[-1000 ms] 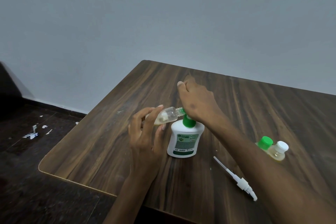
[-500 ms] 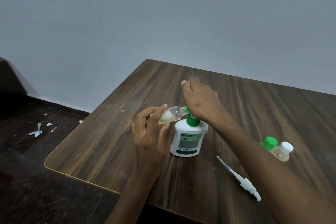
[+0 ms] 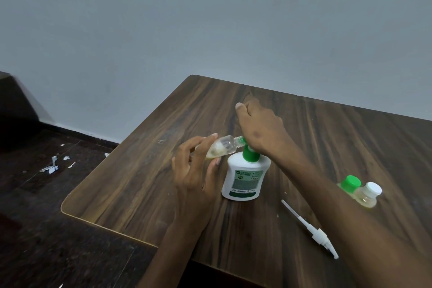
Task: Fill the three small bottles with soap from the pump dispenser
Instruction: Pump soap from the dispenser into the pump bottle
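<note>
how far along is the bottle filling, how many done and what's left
Two look done: the green-capped bottle and the white-capped bottle stand capped on the table, the white-capped one showing yellowish liquid. In hand: the left hand holds the third small bottle tilted, its mouth at the pump dispenser spout, while the right hand presses the pump. It holds only a little soap, so filling and capping remain.
</note>
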Motion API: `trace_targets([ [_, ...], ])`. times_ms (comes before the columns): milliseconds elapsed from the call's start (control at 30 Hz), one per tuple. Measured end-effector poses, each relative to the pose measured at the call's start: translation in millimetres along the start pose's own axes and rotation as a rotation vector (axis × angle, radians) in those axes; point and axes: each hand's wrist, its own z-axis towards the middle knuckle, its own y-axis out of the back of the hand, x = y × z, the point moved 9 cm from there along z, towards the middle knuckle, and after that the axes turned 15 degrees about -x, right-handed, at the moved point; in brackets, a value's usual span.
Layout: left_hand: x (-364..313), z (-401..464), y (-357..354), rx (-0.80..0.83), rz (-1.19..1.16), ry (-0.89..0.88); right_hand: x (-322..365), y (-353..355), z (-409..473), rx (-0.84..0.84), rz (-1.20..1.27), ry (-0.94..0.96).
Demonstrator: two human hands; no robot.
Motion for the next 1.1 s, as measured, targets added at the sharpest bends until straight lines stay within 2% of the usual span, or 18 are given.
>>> trace_targets([
  [100, 1.4, -1.2, -1.6, 0.013, 0.003, -0.004, 4.8, 6.1, 4.2, -0.039, -0.008, 0.038],
  [500, 2.4, -2.1, -0.9, 0.010, 0.008, -0.003, -0.8, -0.8, 1.1, -0.005, 0.024, -0.001],
  [1100, 1.0, -2.2, -1.1, 0.025, 0.015, 0.001, 2.9, 2.5, 3.4, -0.036, 0.011, 0.045],
])
